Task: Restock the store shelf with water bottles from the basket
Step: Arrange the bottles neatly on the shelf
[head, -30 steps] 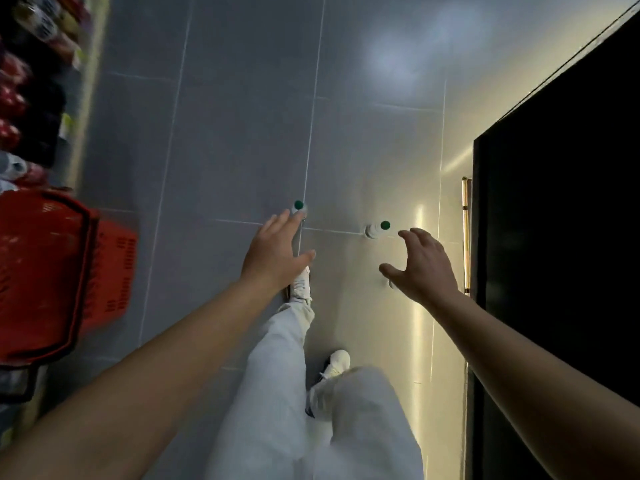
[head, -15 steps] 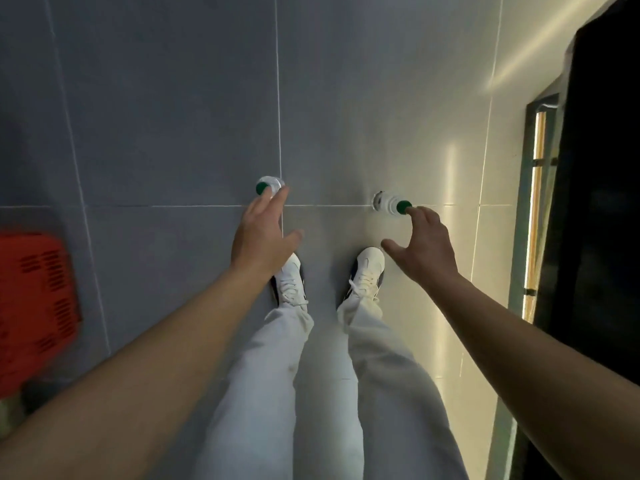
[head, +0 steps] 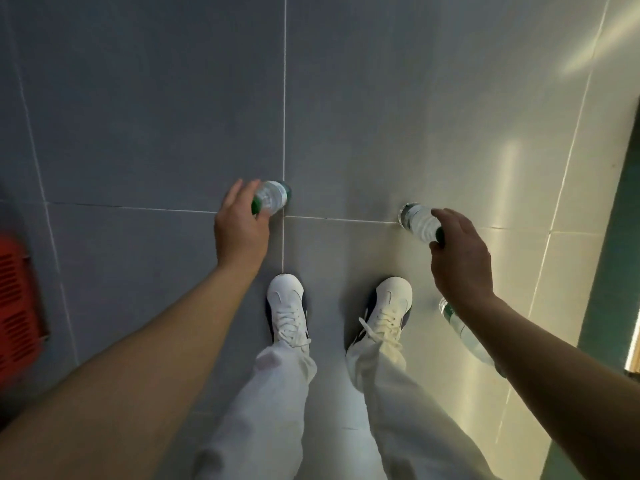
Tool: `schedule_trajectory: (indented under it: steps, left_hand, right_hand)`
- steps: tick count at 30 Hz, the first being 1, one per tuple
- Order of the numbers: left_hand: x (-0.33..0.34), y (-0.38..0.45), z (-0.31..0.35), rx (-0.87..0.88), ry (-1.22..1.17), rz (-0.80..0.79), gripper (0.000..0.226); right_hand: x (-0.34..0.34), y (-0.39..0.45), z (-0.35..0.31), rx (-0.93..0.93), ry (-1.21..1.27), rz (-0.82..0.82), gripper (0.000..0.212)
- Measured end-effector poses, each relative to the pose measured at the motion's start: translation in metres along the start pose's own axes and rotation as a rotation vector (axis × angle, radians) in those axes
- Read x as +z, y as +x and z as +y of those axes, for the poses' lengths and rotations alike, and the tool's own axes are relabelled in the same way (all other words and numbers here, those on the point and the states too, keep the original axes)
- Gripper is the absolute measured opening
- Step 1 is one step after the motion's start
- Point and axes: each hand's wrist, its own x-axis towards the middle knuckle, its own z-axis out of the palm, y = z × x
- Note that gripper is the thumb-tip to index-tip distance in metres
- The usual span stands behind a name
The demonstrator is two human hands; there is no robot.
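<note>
Two clear water bottles with green caps stand on the grey tile floor in front of my feet. My left hand [head: 240, 233] is closed over the cap and neck of the left water bottle [head: 273, 197]. My right hand [head: 462, 254] has its fingers curled around the cap of the right water bottle [head: 415, 218]. A third water bottle [head: 459, 329] lies on the floor beside my right shoe, partly hidden under my right forearm. A corner of the red basket [head: 17, 306] shows at the left edge.
My two white shoes [head: 287, 310] stand close behind the bottles. The green base of the shelf unit [head: 620, 258] runs along the right edge. Grey tile floor [head: 156, 116] stretches ahead.
The view has swung to look straight down at my feet. Both hands have dropped onto the bottle caps and closed. The red basket has slid to the left edge.
</note>
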Motion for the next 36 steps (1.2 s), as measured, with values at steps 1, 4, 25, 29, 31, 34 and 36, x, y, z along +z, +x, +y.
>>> schedule_trajectory:
  steps: [1, 4, 25, 29, 31, 34, 36]
  left_hand:
    - [0.0, 0.001, -0.001, 0.027, -0.002, 0.013, 0.042]
    - [-0.001, 0.002, 0.001, 0.057, -0.036, 0.039, 0.031]
    - [-0.296, -0.235, 0.025, -0.091, -0.25, 0.158, 0.04]
    - [-0.354, -0.32, 0.019, -0.218, -0.288, 0.249, 0.044]
    - [-0.379, -0.367, 0.013, -0.275, -0.31, 0.309, 0.045]
    - [-0.407, -0.439, -0.002, -0.377, -0.378, 0.405, 0.045]
    - [-0.421, -0.487, -0.016, -0.456, -0.431, 0.458, 0.046]
  right_hand:
    - [-0.001, 0.001, 0.0, -0.016, -0.012, -0.001, 0.045]
    - [-0.004, 0.002, -0.006, -0.031, -0.044, -0.006, 0.039]
    - [-0.209, -0.191, -0.262, -0.476, -0.091, -0.2, 0.038]
    - [-0.248, -0.251, -0.298, -0.628, -0.112, -0.257, 0.038]
    - [-0.261, -0.286, -0.314, -0.72, -0.131, -0.283, 0.038]
    - [-0.271, -0.342, -0.337, -0.869, -0.195, -0.309, 0.038]
    - [-0.27, -0.378, -0.354, -0.963, -0.227, -0.34, 0.039]
